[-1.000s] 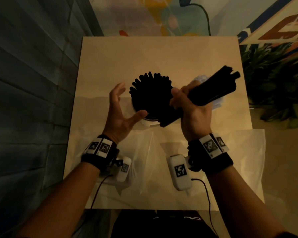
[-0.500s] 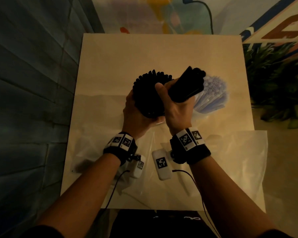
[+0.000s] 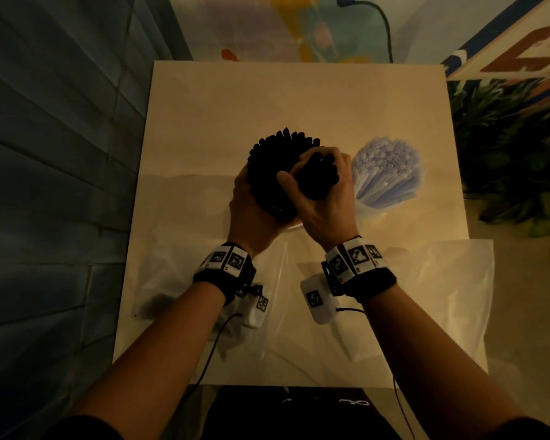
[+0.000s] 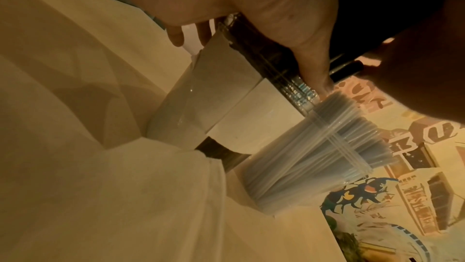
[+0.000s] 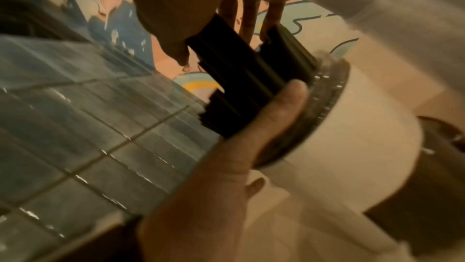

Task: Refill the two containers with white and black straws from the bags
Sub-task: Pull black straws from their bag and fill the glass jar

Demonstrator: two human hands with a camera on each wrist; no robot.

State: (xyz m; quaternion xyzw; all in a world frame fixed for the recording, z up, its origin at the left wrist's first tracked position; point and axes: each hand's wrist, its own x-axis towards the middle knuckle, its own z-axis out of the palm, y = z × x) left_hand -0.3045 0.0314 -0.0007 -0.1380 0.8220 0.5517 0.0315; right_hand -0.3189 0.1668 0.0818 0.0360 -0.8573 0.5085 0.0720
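The right hand (image 3: 323,198) gripped a bundle of black straws (image 3: 318,179), fingers and thumb curled around it, its long axis near upright with the open ends facing the head camera, lower ends apparently entering the left container (image 4: 226,103). That clear cylindrical container, wrapped in a pale label, stood on the beige table (image 3: 299,100) and already held fanned black straws (image 3: 273,163). The left hand (image 3: 251,214) cupped those straws, its fingers curled around their far side. Just beside it, the right container (image 4: 289,176) held translucent white straws (image 3: 385,166), splayed outward. Crinkled clear plastic bags (image 3: 426,296) lay flat at the near table edge.
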